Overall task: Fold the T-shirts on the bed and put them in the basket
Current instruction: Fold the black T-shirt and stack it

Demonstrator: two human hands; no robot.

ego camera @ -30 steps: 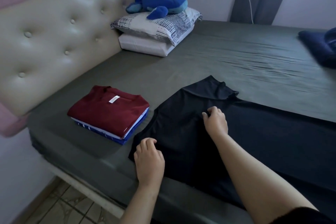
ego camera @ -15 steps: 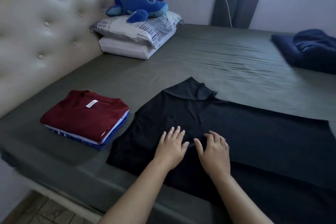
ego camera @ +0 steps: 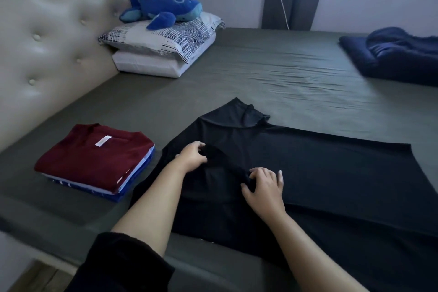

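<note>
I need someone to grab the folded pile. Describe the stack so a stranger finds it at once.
Start at the padded headboard; on the grey bed below it, near the edge, sits the folded stack. It alone is squared up, maroon on top with a white neck label, left of the spread black T-shirt.

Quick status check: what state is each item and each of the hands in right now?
black T-shirt: spread flat on the bed, unfolded, a fold pinched up
left hand: pinching the shirt fabric
right hand: pinching the shirt fabric
red T-shirt: folded, top of the stack
navy garment: bunched, unfolded
</note>
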